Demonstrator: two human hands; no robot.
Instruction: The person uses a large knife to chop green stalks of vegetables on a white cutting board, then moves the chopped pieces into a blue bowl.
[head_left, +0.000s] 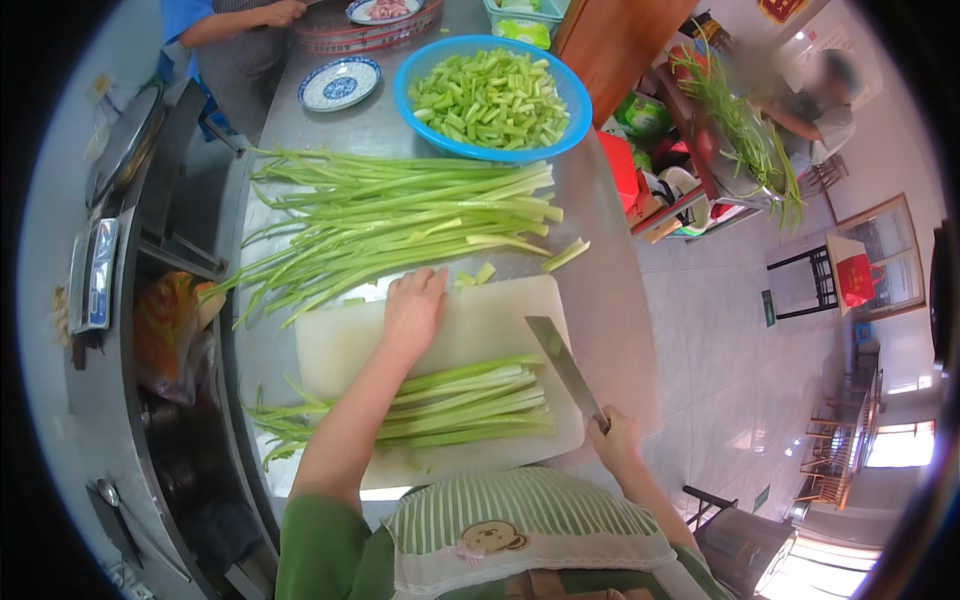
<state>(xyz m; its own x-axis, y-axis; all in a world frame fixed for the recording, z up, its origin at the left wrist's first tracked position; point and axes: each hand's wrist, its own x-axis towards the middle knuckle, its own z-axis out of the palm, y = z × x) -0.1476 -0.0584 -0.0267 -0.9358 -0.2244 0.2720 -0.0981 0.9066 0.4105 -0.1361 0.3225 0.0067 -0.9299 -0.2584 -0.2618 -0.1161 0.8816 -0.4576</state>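
My right hand (619, 439) grips the handle of a kitchen knife (564, 367), its broad blade slanting over the right side of a white cutting board (499, 322). My left hand (416, 311) is at the board's far edge, back up, its fingertips hidden from me. Just right of those fingers lie a few cut celery pieces (476, 276). A bundle of celery stalks (472, 401) rests across the near half of the board, partly behind my left forearm. Beyond the board spreads a larger pile of long celery stalks (420, 202), pale ends to the right.
A blue plastic basket (403, 112) of chopped celery and a patterned plate (339, 84) stand farther back on the steel table (611, 300). A co-worker's hand (283, 13) shows at top left. Shelves with a scale (97, 274) run along the left.
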